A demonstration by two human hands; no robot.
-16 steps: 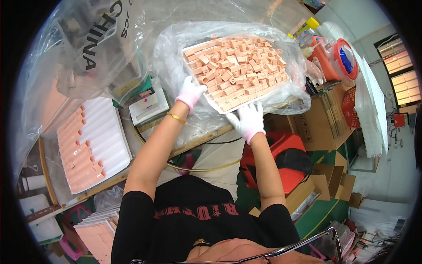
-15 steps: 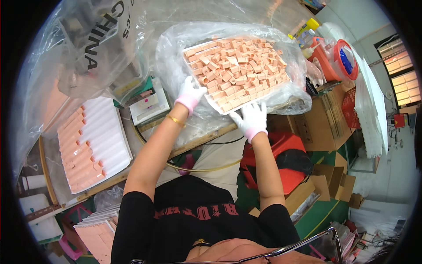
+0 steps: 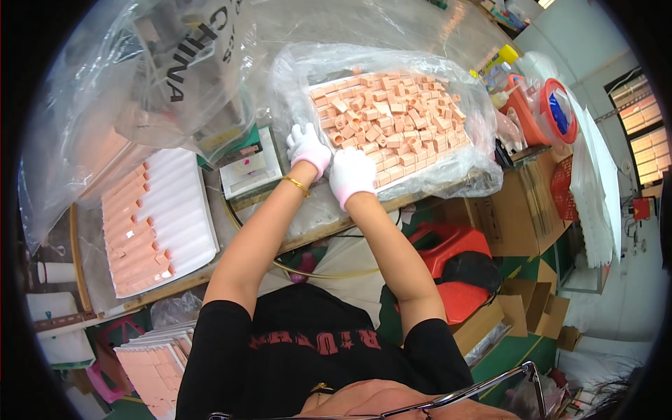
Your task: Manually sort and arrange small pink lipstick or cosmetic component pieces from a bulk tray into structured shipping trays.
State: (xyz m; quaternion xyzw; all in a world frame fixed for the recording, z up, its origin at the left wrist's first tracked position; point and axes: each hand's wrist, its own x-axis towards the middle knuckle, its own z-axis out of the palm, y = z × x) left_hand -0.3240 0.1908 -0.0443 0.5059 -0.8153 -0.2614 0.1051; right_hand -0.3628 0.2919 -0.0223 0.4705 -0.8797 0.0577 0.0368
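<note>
A white tray [image 3: 393, 185] heaped with small peach-coloured hollow pieces [image 3: 392, 115] lies on a clear plastic bag [image 3: 294, 77] on the table. Some pieces sit in even rows along its sides; those in the middle are jumbled. My left hand [image 3: 308, 148], in a white glove with a pink cuff, rests at the tray's left edge, fingers apart. Over the near left corner, my right hand [image 3: 353, 171], gloved alike, has its fingers bent down close together among the pieces. What lies under those fingertips is hidden.
A ridged white tray [image 3: 175, 210] partly filled with peach rows lies at left. Beside it are a small scale [image 3: 250, 168] and a clear printed bag [image 3: 189, 77] over a machine. Red-orange containers [image 3: 528, 108] stand at right; a red stool [image 3: 455, 259] and cartons [image 3: 518, 224] sit below.
My right hand has moved left from the tray's near edge to its near left corner, close beside my left hand. The left hand stays by the left edge. The whole view has shifted slightly.
</note>
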